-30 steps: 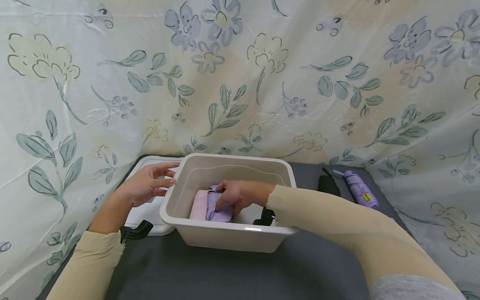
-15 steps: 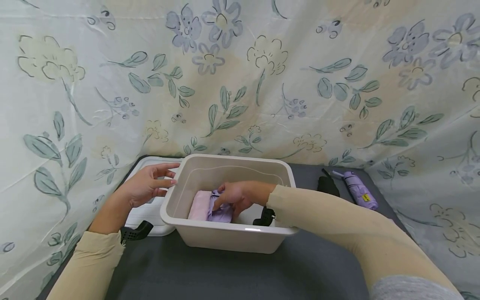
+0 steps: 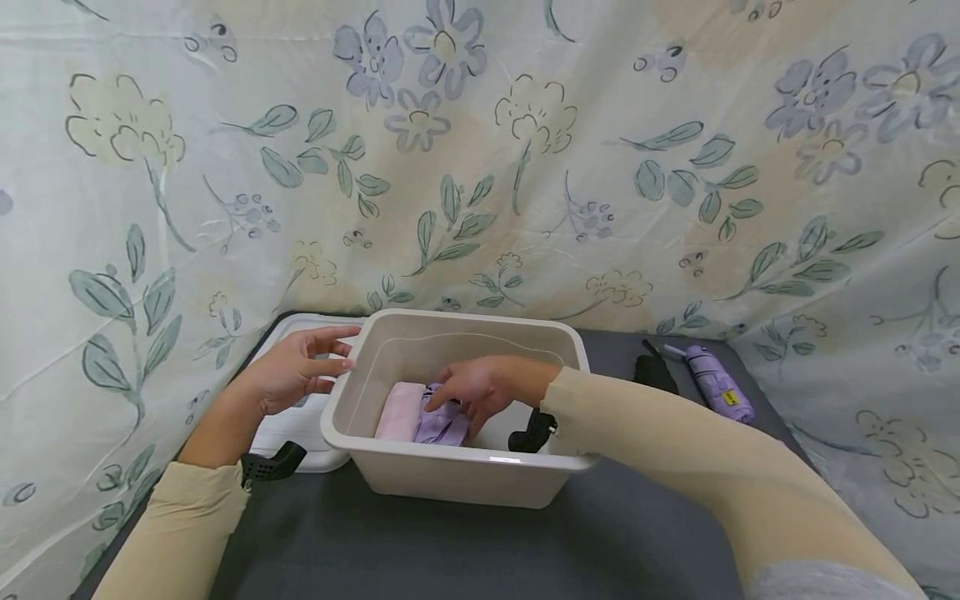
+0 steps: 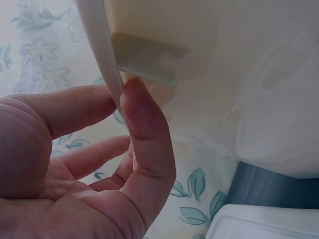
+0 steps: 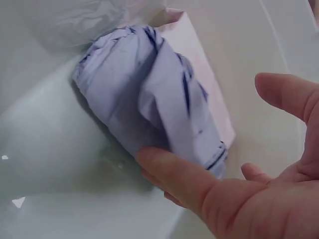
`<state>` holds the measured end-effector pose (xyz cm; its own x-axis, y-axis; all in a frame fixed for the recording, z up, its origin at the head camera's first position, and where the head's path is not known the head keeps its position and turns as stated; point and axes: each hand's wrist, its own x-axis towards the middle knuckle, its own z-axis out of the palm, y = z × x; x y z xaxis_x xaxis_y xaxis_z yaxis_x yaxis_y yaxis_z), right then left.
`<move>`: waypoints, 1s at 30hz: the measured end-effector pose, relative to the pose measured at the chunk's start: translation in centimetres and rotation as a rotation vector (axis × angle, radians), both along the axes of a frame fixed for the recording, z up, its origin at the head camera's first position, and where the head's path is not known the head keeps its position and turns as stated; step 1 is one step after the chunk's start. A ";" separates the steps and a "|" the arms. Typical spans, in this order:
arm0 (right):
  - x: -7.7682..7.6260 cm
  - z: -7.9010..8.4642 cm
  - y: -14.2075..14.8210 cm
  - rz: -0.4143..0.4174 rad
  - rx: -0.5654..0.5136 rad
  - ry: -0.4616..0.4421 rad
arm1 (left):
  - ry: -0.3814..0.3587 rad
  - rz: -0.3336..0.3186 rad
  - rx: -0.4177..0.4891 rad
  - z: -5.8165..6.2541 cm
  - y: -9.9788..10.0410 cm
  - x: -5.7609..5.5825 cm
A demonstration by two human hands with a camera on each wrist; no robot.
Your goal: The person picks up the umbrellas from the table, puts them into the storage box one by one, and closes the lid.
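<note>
A beige plastic storage bin (image 3: 457, 482) stands on the dark table. My left hand (image 3: 292, 372) pinches its left rim between thumb and finger, as the left wrist view shows. Inside the bin, a bundle of folded lavender fabric (image 5: 134, 89) lies beside a pale pink rectangular item (image 3: 400, 410). My right hand (image 3: 483, 390) is down in the bin over the lavender bundle. In the right wrist view its thumb is spread apart from the fingers, and a fingertip is right at the bundle's edge.
A white lid (image 3: 300, 442) lies left of the bin. On the right of the dark table (image 3: 480, 550) are a black folded umbrella (image 3: 656, 373) and a lavender folded umbrella (image 3: 718, 383) with a yellow tag. A floral curtain (image 3: 480, 183) hangs behind. Clear crinkled plastic (image 5: 75, 20) shows near the bundle.
My right hand has loosened from the lavender bundle and lifted slightly, its fingers spreading. The left hand stays at the bin's rim.
</note>
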<state>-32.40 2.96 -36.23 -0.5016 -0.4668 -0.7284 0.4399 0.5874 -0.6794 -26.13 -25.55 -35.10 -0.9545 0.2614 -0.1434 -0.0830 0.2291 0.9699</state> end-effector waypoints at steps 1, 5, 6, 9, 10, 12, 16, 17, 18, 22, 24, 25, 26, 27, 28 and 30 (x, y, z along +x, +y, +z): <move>0.0 0.2 0.2 0.012 0.003 0.010 | -0.002 0.000 0.000 0.0 0.0 0.0; -0.2 1.1 1.0 0.058 0.007 0.061 | -0.007 -0.008 0.005 0.1 0.0 0.0; -0.2 1.3 1.3 0.072 0.007 0.076 | -0.006 -0.012 0.005 0.1 0.0 0.0; -0.3 2.1 2.1 0.106 -0.014 0.109 | -0.007 -0.018 0.004 0.2 0.0 0.1; -0.3 2.3 2.3 0.113 -0.022 0.117 | -0.005 -0.020 0.005 0.2 0.0 0.1; -0.3 2.9 2.8 0.133 -0.039 0.131 | -0.003 -0.023 0.005 0.2 0.0 0.2; -0.3 4.2 3.9 0.134 -0.076 0.156 | -0.004 -0.017 0.006 0.2 0.0 0.2; -0.3 4.5 4.1 0.130 -0.086 0.167 | -0.004 -0.018 0.005 0.1 0.0 0.2; -0.3 4.7 4.4 0.123 -0.096 0.179 | -0.003 -0.017 0.006 0.1 0.0 0.2; 0.0 5.5 5.7 0.103 -0.140 0.231 | 0.004 -0.020 0.009 0.1 0.0 0.3; 0.2 5.8 6.5 0.099 -0.162 0.253 | 0.004 -0.018 0.008 0.1 0.0 0.3; 0.3 6.1 6.9 0.093 -0.174 0.263 | 0.005 -0.017 0.006 0.1 0.0 0.3; 0.4 6.3 7.3 0.089 -0.182 0.278 | 0.004 -0.014 0.004 0.1 0.0 0.3; 0.6 6.4 7.8 0.086 -0.193 0.296 | 0.006 -0.015 0.001 0.1 0.1 0.3; 0.7 6.6 8.3 0.085 -0.204 0.311 | 0.004 -0.012 0.000 0.1 0.1 0.3; 1.0 7.0 9.3 0.074 -0.228 0.341 | 0.006 -0.012 -0.004 0.2 0.1 0.3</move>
<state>-31.42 12.22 -29.28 -0.6554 -0.6407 -0.4000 0.1295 0.4264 -0.8952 -25.86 -25.45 -34.92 -0.9522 0.2723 -0.1386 -0.0742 0.2341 0.9694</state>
